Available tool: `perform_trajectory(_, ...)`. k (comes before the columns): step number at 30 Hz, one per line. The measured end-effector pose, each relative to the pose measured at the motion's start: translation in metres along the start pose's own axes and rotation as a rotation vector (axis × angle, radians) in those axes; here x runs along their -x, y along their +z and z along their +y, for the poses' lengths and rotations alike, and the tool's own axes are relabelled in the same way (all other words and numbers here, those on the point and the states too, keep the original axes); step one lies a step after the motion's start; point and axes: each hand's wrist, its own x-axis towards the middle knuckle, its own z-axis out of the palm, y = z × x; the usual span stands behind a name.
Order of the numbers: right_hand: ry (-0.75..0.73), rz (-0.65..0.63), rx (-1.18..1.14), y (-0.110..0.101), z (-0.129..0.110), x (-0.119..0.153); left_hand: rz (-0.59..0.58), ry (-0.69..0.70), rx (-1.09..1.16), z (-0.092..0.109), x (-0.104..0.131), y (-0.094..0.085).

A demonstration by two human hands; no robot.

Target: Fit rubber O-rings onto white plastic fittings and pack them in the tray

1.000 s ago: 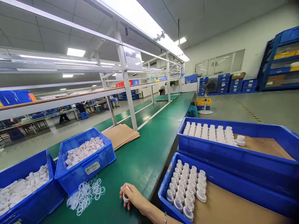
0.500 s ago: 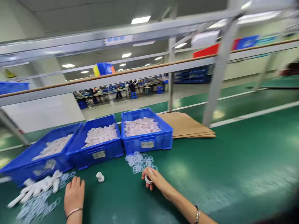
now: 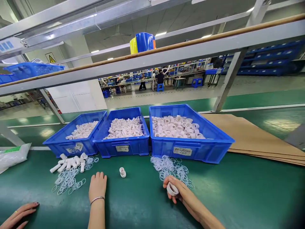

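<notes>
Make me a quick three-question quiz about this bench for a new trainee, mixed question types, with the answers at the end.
1. Multiple choice: what does the right hand hold? a) a glove; b) a white ring; c) a screwdriver.
2. True or false: the left hand is apart from the lone white fitting.
3. Fill in the number: ___ blue bins stand side by side on the green table.

Key: 1 b; 2 true; 3 three.

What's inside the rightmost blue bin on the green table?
A heap of short white rings. Only its upper layer shows; the front wall of the blue bin and the topmost rings cover whatever lies lower down.
</notes>
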Motion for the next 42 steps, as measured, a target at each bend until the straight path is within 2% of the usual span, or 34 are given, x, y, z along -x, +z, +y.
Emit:
perform_trajectory(11, 0.025, 0.002, -0.024, -0.008, 0.004, -0.003, -0.015, 0.003, -0.016, 0.002, 0.003, -0.004)
perform_trajectory(24, 0.043, 0.022, -0.098, -0.001, -0.008, 0.003, -0.023, 0.016, -0.042, 0.003, 0.004, -0.004)
perform_trajectory(35, 0.039, 0.080, -0.201, 0.002, -0.001, -0.003, 0.007, 0.040, -0.046, 0.003, 0.002, 0.003)
perform_trajectory(37, 0.026, 0.029, -0.127, 0.003, 0.001, -0.001, 0.025, 0.019, -0.055, 0.002, 0.001, -0.003)
perform_trajectory(39, -0.001, -0.058, -0.025, 0.006, 0.003, 0.003, 0.021, -0.030, -0.008, 0.010, 0.007, -0.018)
perform_trajectory(40, -0.013, -0.109, 0.020, 0.008, 0.004, 0.006, 0.008, -0.027, 0.076, 0.020, 0.014, -0.029)
perform_trajectory(42, -0.013, -0.202, 0.079, 0.013, 0.008, 0.010, -0.010, 0.069, 0.386, 0.055, 0.035, -0.054)
